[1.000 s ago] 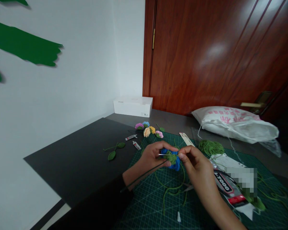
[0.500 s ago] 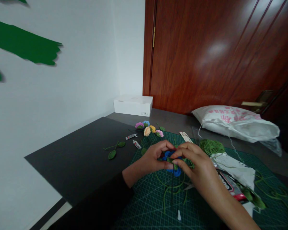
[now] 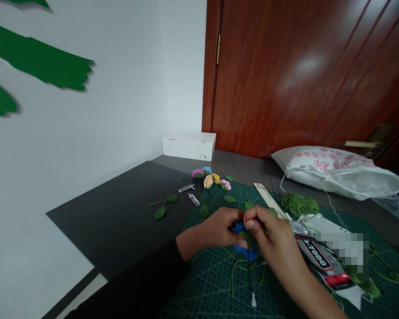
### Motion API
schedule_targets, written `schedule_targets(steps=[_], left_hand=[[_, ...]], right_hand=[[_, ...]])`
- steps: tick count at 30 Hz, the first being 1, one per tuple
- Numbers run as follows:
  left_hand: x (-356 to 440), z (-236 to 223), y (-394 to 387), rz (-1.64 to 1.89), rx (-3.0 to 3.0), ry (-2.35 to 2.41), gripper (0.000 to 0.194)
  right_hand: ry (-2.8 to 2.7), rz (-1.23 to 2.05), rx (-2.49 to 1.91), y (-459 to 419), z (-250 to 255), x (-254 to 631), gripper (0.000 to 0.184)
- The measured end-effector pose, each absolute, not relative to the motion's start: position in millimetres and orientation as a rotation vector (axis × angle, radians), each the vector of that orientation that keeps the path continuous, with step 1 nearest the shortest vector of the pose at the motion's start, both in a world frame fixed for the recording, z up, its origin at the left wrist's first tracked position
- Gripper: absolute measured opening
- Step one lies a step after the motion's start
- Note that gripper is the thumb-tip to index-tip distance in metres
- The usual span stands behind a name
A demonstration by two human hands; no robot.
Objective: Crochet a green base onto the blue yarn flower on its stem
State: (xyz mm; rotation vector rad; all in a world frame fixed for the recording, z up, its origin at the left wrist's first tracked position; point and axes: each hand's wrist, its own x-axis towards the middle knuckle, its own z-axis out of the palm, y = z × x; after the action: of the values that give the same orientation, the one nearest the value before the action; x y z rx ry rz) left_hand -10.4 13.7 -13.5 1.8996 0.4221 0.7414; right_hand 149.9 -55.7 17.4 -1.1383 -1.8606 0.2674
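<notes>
The left hand and right hand grip a blue crocheted flower above a green cutting mat. A ball of green yarn lies on the mat's far side, with small crocheted flowers just beyond its far corner.

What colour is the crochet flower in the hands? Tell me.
The crochet flower is blue; head view.

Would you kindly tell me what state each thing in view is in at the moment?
left hand: curled around the blue crocheted flower
right hand: pinching the flower's green part
blue crocheted flower: held between both hands
green yarn ball: wound, lying on the cutting mat
wooden door: shut
white box: closed
white sack: full, bulging
</notes>
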Motion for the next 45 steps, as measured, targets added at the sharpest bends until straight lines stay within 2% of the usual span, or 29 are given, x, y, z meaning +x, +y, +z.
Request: schedule_targets(steps=[3, 8, 14, 20, 25, 30, 32, 37, 45], left_hand=[[-9, -17, 14, 0.702, 1.893, 0.449, 0.036], [-8, -12, 15, 0.671, 1.710, 0.246, 0.037], [-10, -19, 19, 0.616, 2.018, 0.403, 0.040], [-12, -10, 16, 0.735, 1.832, 0.375, 0.040], [-18, 5, 17, 0.914, 1.723, 0.348, 0.038], [-20, 4, 21, 0.952, 1.683, 0.305, 0.034], [-20, 4, 21, 0.929, 1.715, 0.309, 0.031], [-19, 5, 18, 0.892, 1.823, 0.390, 0.027], [-17, 1, 13, 0.944, 1.996, 0.553, 0.016]], right_hand=[[-1.716, 0.377, -1.187, -51, 18, 152, 0.018], [-1.620, 0.706, -1.102, -42, 14, 157, 0.030], [-1.282, 1.045, -0.873, -48, 31, 158, 0.044], [-1.193, 0.971, -0.915, -46, 43, 169, 0.035], [-1.417, 0.906, -0.979, -43, 36, 170, 0.024], [-1.895, 0.496, -1.038, -52, 41, 173, 0.003], [-2.041, 0.332, -1.029, -55, 43, 173, 0.011], [-2.135, 0.138, -1.060, -58, 41, 166, 0.013], [-1.767, 0.439, -1.046, -57, 33, 152, 0.021]])
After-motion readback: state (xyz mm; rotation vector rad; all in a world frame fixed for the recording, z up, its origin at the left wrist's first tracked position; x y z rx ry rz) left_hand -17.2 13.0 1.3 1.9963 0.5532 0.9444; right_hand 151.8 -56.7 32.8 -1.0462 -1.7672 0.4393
